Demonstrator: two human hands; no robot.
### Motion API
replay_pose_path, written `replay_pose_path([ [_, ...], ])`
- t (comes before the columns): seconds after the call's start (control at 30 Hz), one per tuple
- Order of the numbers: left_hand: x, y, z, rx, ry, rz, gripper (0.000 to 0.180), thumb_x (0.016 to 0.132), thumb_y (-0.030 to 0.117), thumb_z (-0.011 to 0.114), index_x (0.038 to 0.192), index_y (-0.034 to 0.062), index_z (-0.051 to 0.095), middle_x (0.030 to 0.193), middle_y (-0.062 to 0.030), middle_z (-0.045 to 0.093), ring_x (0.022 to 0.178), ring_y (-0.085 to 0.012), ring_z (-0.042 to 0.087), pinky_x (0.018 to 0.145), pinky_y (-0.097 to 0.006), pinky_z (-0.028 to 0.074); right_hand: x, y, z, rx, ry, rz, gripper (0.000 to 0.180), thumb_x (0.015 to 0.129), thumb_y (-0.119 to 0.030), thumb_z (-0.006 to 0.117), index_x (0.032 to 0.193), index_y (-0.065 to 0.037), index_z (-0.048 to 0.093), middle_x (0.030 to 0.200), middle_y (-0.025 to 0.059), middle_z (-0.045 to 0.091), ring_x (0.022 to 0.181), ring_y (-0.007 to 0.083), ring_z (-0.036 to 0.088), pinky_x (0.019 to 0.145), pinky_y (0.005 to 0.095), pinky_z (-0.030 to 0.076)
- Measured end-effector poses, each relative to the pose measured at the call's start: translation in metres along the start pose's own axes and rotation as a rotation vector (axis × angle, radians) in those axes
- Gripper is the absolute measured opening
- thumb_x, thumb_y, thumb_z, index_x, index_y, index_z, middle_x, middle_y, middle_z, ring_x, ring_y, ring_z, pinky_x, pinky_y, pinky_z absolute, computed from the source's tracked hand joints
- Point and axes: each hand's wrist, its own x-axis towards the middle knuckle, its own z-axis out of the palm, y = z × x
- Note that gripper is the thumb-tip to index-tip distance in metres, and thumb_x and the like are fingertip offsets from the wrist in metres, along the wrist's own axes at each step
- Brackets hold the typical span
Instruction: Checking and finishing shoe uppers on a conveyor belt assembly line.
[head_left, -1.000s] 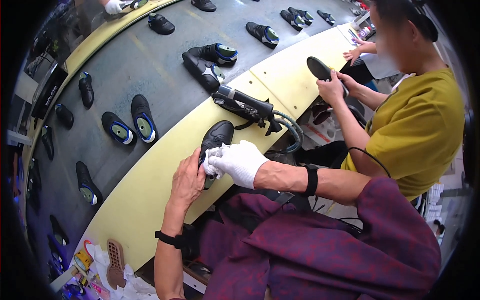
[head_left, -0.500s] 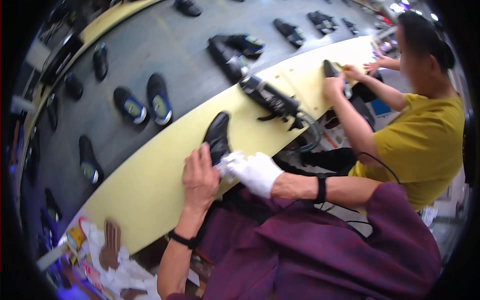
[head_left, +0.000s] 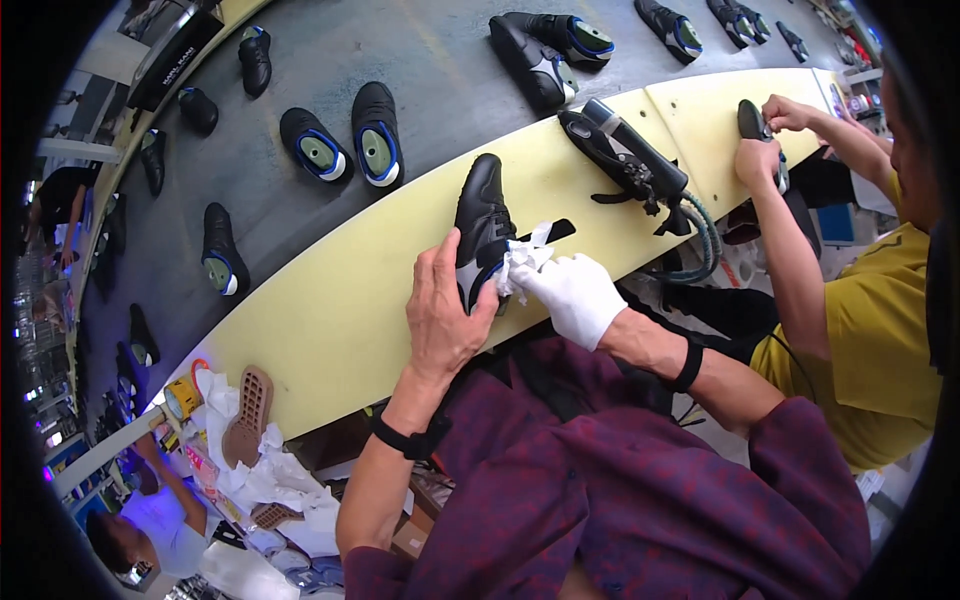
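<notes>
A black lace-up sneaker (head_left: 484, 207) lies on the pale yellow bench, its toe pointing away from me. My left hand (head_left: 444, 312) grips its heel end, fingers along the left side and thumb across the rear. In a white glove, my right hand (head_left: 578, 297) pinches a crumpled white wad (head_left: 527, 258), paper or cloth, against the shoe's opening. The fingertips are partly hidden by the wad. A flat black strip (head_left: 548, 235) extends to the right of the wad on the bench.
Beyond the pale yellow bench (head_left: 330, 330), a grey surface (head_left: 430, 90) carries several similar sneakers. A black hand tool with a hose (head_left: 625, 150) rests at right, near a co-worker in a yellow shirt (head_left: 860, 350). A brown sole (head_left: 247, 415) and white paper (head_left: 270, 465) lie at left.
The view has shifted, so the bench and shoes appear farther right. The wad looks more spread out at the shoe's opening, and the black strip now shows beside it. Both hands keep their hold.
</notes>
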Motion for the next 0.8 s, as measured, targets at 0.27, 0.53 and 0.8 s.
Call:
replay_pose_path([
  [0.27, -0.002, 0.0, 0.02, 0.115, -0.089, -0.087, 0.094, 0.096, 0.037, 0.079, 0.162, -0.005, 0.028, 0.132, -0.0271, 0.058, 0.12, -0.0439, 0.059, 0.1, -0.05, 0.052, -0.007, 0.015, -0.017, 1.599, -0.397, 0.412, 0.034, 0.107, -0.019, 0.061, 0.14, -0.01, 0.058, 0.088, 0.0018, 0.063, 0.066, 0.0124, 0.061, 0.06, 0.0353, 0.052],
  [0.53, -0.016, 0.015, 0.039, 0.106, -0.11, -0.217, 0.093, 0.101, 0.031, 0.07, 0.161, -0.0143, 0.016, 0.157, -0.0402, 0.036, 0.146, -0.0526, 0.043, 0.122, -0.051, 0.037, -0.001, 0.019, -0.004, 2.287, -0.434, 0.443, 0.011, 0.113, -0.025, 0.056, 0.122, -0.019, 0.053, 0.085, 0.0006, 0.06, 0.057, 0.0104, 0.05, 0.057, 0.0322, 0.049],
  [0.8, -0.02, 0.013, 0.046, 0.227, -0.108, -0.145, 0.096, 0.103, 0.03, 0.067, 0.161, -0.0181, 0.008, 0.162, -0.0443, 0.029, 0.149, -0.0556, 0.039, 0.124, -0.053, 0.034, 0.021, 0.026, -0.019, 2.125, -0.528, 0.457, 0.012, 0.111, -0.025, 0.059, 0.111, -0.015, 0.052, 0.077, 0.003, 0.06, 0.054, 0.0113, 0.054, 0.054, 0.0361, 0.056],
])
